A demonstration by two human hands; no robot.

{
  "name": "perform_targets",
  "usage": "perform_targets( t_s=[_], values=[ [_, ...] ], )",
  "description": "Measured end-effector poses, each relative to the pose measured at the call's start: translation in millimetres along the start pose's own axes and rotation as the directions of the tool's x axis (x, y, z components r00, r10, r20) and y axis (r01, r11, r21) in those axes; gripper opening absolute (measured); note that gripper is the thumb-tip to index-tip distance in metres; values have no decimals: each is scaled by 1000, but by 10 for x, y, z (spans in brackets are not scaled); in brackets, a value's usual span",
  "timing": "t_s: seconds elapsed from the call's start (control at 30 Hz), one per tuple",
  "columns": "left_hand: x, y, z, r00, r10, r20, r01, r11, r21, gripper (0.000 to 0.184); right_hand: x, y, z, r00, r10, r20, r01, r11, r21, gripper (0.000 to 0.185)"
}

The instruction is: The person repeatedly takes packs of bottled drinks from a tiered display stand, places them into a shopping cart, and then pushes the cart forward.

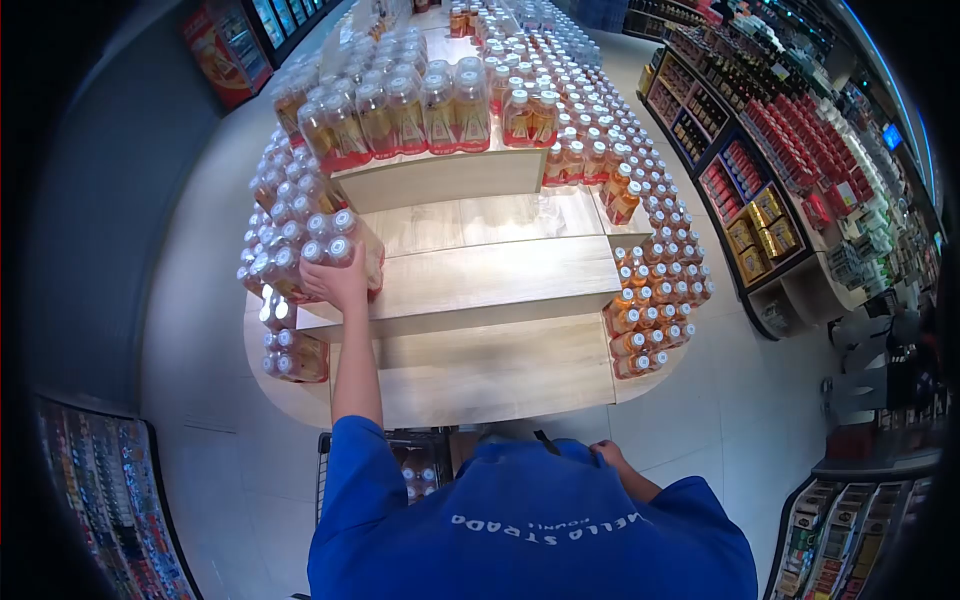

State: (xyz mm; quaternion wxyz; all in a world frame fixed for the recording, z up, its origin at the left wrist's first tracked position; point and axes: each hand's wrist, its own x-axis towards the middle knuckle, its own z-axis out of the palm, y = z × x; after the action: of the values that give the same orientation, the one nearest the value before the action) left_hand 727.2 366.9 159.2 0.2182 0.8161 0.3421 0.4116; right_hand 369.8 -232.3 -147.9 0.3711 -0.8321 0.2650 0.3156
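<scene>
My left hand [336,283] reaches forward and grips the near side of a shrink-wrapped pack of bottles [343,222] with white caps. The pack stands upright at the left end of a stepped wooden display [470,285], beside several similar packs [275,265]. One more pack [298,352] sits on the lower step, left of my forearm. My right hand [605,452] is low at my right side, partly hidden by my blue shirt; its fingers are not clear.
A dark wire cart [325,465] holding bottles stands against the display's front edge, at my left. Bottle packs [440,105] line the upper tier, with orange drinks [640,310] along the right. Stocked shelves [735,180] stand across the aisle; a dark wall [110,230] runs left.
</scene>
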Motion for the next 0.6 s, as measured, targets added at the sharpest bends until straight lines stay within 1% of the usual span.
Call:
perform_targets(
  t_s=[0.03,0.07,0.17,0.27,0.3,0.37,0.4,0.5,0.53,0.6],
  values=[
    [5,-5,69,1000,-8,3,8,999,43,130,-75,-44,8,999,16,-37,-16,1000,-5,57],
    [8,-11,137,999,-32,-28,35,994,100,134,-147,-85,14,997,32,-73,-33,999,-10,56],
    [90,155,-14,995,-93,23,88,984,157,135,-210,-131,59,990,7,-143,-5,1000,13,55],
    [70,80,35,1000,-25,-5,26,990,141,128,-304,-257,35,979,75,-188,-74,997,15,54],
    [69,67,32,1000,-7,-16,9,990,142,126,-339,-322,-1,980,58,-190,-63,998,-20,54],
    [59,7,99,999,33,-3,-33,999,18,124,-340,-471,-115,981,12,-195,-30,996,-87,54],
    [54,36,89,999,51,0,-51,998,-46,123,-310,-491,-160,984,-21,-179,-1,993,-120,49],
    [-18,100,26,996,47,72,-39,993,-111,122,-186,-544,-217,997,-46,-55,40,993,-115,51],
    [-66,118,22,994,74,77,-66,993,-98,121,-193,-634,-242,997,-74,-14,71,985,-156,51],
    [-186,175,3,990,116,79,-110,991,-74,121,-467,-1198,-326,989,-130,70,144,959,-245,54]
  ],
)
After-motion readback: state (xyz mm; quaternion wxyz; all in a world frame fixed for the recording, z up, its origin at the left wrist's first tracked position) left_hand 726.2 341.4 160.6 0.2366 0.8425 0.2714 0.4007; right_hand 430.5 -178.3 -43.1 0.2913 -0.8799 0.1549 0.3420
